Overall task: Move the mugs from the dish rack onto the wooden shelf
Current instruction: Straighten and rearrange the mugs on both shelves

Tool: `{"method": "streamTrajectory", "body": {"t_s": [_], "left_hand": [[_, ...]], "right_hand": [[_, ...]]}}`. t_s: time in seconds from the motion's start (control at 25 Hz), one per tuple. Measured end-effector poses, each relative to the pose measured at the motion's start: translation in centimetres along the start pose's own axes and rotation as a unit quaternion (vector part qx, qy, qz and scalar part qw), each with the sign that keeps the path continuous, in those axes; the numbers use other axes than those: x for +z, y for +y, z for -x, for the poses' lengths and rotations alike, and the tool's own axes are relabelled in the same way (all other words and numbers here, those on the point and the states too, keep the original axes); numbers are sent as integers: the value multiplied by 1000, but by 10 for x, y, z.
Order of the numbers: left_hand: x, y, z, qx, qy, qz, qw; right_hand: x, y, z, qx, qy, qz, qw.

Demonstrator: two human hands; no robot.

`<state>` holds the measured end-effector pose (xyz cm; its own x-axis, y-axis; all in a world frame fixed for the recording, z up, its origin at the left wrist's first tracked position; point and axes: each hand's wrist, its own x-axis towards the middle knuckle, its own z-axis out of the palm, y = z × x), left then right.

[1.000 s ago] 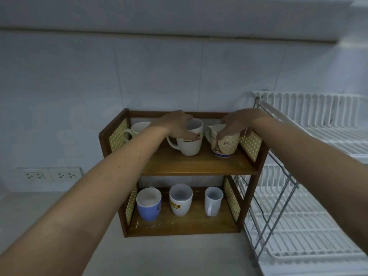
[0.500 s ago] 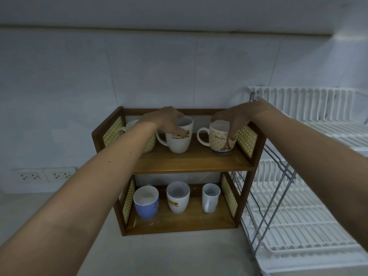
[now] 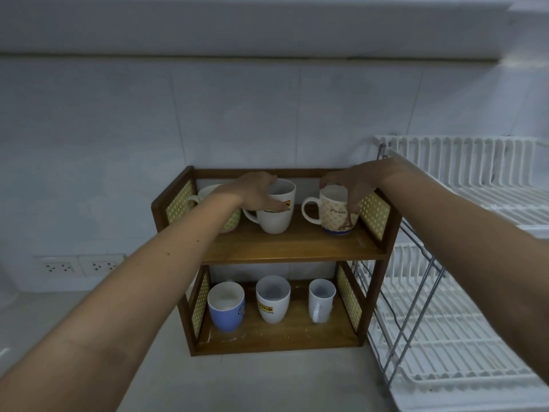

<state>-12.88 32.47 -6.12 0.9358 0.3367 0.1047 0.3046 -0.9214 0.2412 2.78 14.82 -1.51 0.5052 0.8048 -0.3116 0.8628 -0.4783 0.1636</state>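
A two-tier wooden shelf (image 3: 297, 251) stands against the tiled wall. On its top board, my left hand (image 3: 255, 191) grips a white mug with a yellow logo (image 3: 277, 218) by the rim. My right hand (image 3: 353, 185) holds a cream patterned mug marked "Paris" (image 3: 334, 215) from above. Both mugs stand upright on the board. A third pale mug (image 3: 205, 193) sits at the top left, partly hidden by my left arm. The lower board carries a blue mug (image 3: 227, 309), a white logo mug (image 3: 271, 300) and a small white mug (image 3: 320, 298).
A white two-level dish rack (image 3: 463, 292) with a metal frame stands right of the shelf, with no mugs showing in it. Wall sockets (image 3: 80, 266) sit low on the left. Grey countertop (image 3: 237, 382) lies in front of the shelf.
The "Paris" mug has gone from tilted to upright on the top board. My right hand has lifted to its rim. The white logo mug stays under my left hand.
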Motion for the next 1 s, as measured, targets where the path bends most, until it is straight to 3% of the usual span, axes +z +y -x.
{"method": "streamTrajectory", "body": {"t_s": [0.4,0.48,0.56,0.64,0.72,0.76,0.84,0.92,1.0], "left_hand": [[10,-6,2,11,-5,61,998],[10,-9,16,10,50,71,996],[21,-12,44,62,182,101,976],[42,-14,81,198,292,74,933],[72,-19,114,330,287,-4,899],[89,-24,126,375,252,-46,891],[118,-34,137,370,147,-108,911],[139,-50,133,206,45,-91,973],[152,-71,121,0,-54,-60,997]], "right_hand": [[2,-13,13,24,8,0,1000],[14,-27,22,23,104,-47,993],[41,-48,34,6,269,-130,954],[81,-73,48,-36,444,-190,875],[125,-101,61,-91,522,-204,823],[146,-114,63,-106,526,-196,821],[182,-136,56,-111,438,-192,871],[204,-145,33,-61,271,-223,934],[212,-146,3,-16,131,-236,963]]}}
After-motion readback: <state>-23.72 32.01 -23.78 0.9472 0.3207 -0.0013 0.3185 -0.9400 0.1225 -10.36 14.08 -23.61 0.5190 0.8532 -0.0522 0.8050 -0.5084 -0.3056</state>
